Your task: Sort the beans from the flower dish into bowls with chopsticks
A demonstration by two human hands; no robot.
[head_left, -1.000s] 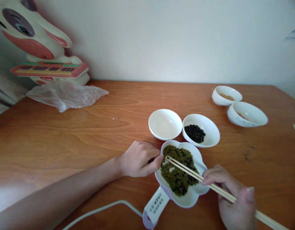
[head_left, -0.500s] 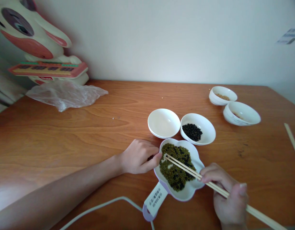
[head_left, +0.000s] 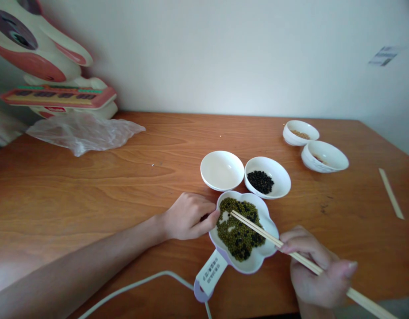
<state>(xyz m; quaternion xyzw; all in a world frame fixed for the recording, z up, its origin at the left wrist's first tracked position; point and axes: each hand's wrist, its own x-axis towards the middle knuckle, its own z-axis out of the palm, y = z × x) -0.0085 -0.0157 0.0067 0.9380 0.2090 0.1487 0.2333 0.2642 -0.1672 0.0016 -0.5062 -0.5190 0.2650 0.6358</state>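
A flower-shaped white dish (head_left: 257, 261) with a labelled handle holds green beans mixed with black ones. My left hand (head_left: 191, 216) pinches the dish's left rim between thumb and fingers. Wooden chopsticks (head_left: 300, 260) are gripped in my right hand (head_left: 319, 270), their tips close together over the beans at the dish's upper left. Just behind the dish stand an empty white bowl (head_left: 222, 170) and, touching it on the right, a white bowl (head_left: 281, 177) with black beans.
Two more white bowls, one with tan grains (head_left: 300, 133) and one with a few reddish bits (head_left: 325, 156), stand at the back right. A wooden stick (head_left: 391, 194) lies right. Clear plastic (head_left: 86, 132) and a cow-shaped toy keyboard (head_left: 58, 95) are back left. A cable (head_left: 141, 280) runs in front.
The chopstick tips have shifted slightly right relative to the dish and drawn together, leaving a dark bean in the pale gap. The whole view has shifted a little. My left hand still holds the rim.
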